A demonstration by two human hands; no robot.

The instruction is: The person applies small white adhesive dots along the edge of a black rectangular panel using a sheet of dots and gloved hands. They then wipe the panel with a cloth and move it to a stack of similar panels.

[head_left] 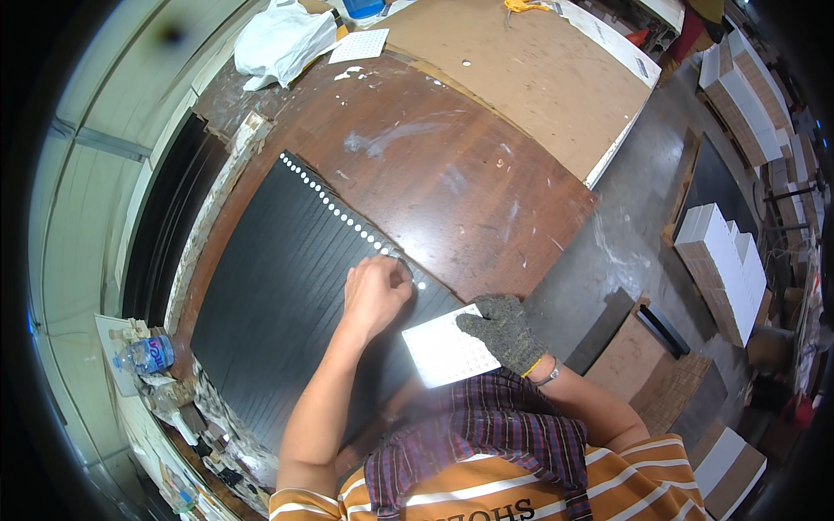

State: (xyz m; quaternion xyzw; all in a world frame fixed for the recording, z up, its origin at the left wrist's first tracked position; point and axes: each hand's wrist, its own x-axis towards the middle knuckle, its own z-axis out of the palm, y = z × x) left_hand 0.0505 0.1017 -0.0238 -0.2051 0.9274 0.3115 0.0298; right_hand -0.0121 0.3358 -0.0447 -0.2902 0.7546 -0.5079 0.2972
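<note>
A dark grooved panel (pixel 269 269) lies on the brown table, with a row of round white dots (pixel 334 209) along its far right edge. My left hand (pixel 375 293), bare, rests at the near part of this row. Its fingers are bent and pressed together against the panel's edge; what they hold, if anything, is hidden. In my right hand (pixel 508 334), which wears a dark grey knitted glove, is a white sheet of round stickers (pixel 447 347). The thumb lies on top of the sheet. It is tilted over the panel's near right corner, close to my body.
Beyond the panel, a large brown board (pixel 521 78) covers the table's far part. A white plastic bag (pixel 282 42) and another white sticker sheet (pixel 359 45) are at the far left. A water bottle (pixel 146 354) lies at the left. Stacked white panels (pixel 721 269) stand on the floor at right.
</note>
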